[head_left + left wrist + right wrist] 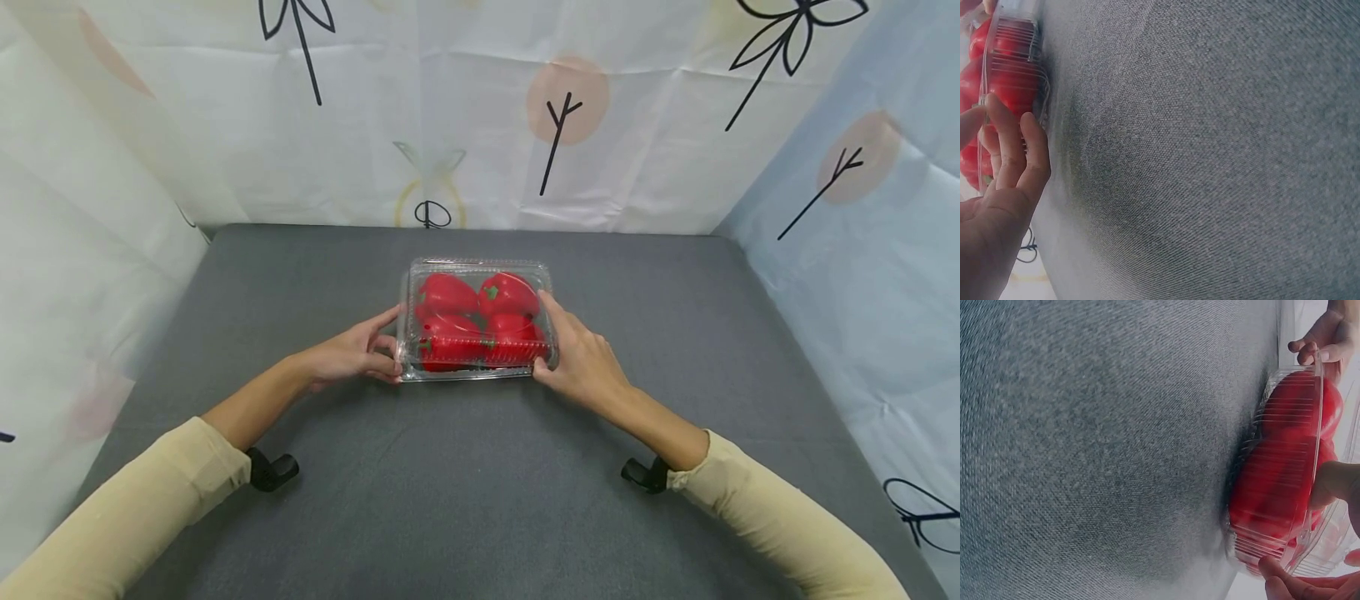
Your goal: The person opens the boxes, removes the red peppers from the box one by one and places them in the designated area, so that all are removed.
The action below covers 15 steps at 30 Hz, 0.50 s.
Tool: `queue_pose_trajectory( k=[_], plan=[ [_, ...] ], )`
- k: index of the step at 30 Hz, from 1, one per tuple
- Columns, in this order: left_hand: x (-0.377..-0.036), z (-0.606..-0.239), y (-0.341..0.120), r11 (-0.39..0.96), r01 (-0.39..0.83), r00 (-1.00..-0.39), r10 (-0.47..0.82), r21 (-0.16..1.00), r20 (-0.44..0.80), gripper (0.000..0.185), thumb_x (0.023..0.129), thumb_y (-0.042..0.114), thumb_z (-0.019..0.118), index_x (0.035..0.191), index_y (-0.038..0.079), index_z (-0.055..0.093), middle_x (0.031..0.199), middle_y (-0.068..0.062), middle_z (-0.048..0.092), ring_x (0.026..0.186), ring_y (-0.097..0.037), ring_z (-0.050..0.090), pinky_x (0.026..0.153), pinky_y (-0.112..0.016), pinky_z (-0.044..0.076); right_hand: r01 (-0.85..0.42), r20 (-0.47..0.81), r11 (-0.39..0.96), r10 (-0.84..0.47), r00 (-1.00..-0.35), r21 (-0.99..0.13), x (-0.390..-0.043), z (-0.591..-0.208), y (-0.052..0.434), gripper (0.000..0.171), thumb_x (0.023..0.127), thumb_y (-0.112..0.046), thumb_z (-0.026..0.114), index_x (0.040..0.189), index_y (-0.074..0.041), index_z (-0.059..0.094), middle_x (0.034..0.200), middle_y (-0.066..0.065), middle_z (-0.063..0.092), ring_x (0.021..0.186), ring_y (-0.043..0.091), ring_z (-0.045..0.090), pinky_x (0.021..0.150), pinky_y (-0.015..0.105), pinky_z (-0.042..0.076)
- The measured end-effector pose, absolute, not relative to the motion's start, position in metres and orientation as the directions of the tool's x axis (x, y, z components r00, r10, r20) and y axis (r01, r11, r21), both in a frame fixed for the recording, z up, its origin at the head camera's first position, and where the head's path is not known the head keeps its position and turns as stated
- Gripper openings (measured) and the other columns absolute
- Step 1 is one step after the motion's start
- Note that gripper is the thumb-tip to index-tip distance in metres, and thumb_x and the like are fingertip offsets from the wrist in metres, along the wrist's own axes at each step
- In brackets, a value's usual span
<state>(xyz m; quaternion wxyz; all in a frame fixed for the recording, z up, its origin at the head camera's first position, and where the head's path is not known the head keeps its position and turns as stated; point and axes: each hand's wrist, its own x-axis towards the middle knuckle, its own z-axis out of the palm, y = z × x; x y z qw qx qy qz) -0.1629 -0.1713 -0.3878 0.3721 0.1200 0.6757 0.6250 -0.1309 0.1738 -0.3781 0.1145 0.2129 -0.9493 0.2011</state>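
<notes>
A clear plastic clamshell box [468, 375] rests on the grey tabletop, with several red bell peppers [448, 294] inside under its see-through lid. At the box's left side, my left hand [363, 348] holds the edge. The left wrist view shows its thumb and index finger [999, 115] pinching the rim, while other fingers lie along the ribbed wall. My right hand [583, 362] grips the right side, with its thumb near the front corner and fingers further back. In the right wrist view, ribbed lower walls [1291, 403] surround the peppers, and fingers [1275, 572] touch the near end.
The grey cloth-covered table [465, 500] extends around the box. White printed curtains [480, 108] hang behind it and along both sides. Black straps [272, 471] show at the cuffs of the beige sleeves [150, 500].
</notes>
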Motion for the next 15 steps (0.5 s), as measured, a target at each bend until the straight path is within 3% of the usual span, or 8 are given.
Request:
queue_pose_trajectory(
  k=[3,9,15],
  plan=[
    [-0.1636,-0.3897,-0.172,0.188,-0.294,-0.692,0.634,0.937,-0.344,0.093,0.083,0.001,0.064,0.148,0.028,0.003,0.107,-0.02,0.057,0.091,-0.031,0.061,0.084,-0.043,0.05,-0.462,0.302,0.823,-0.372,-0.878,-0.329,-0.1302,-0.3778,0.1738,0.086,0.069,-0.013,0.067,0.145,-0.016,0.026,0.122,0.015,0.053,0.052,0.014,0.044,0.045,0.026,0.038],
    [-0.1667,-0.3907,-0.1754,0.206,-0.285,-0.744,0.568,0.936,-0.352,0.089,0.085,0.005,0.063,0.149,0.026,0.005,0.1,-0.012,0.057,0.087,-0.024,0.06,0.083,-0.04,0.051,-0.503,0.362,0.809,-0.391,-0.846,-0.302,-0.1303,-0.3799,0.1754,0.08,0.069,-0.002,0.064,0.142,-0.015,0.033,0.107,0.016,0.055,0.054,0.015,0.045,0.044,0.025,0.039],
    [-0.1692,-0.3891,-0.1778,0.247,-0.296,-0.756,0.53,0.923,-0.384,0.088,0.086,0.009,0.064,0.149,0.025,0.005,0.102,-0.014,0.058,0.089,-0.024,0.061,0.084,-0.037,0.051,-0.498,0.365,0.822,-0.389,-0.846,-0.276,-0.1315,-0.3815,0.178,0.076,0.07,-0.008,0.066,0.14,-0.015,0.036,0.103,0.012,0.056,0.051,0.014,0.042,0.042,0.025,0.037]
  ],
)
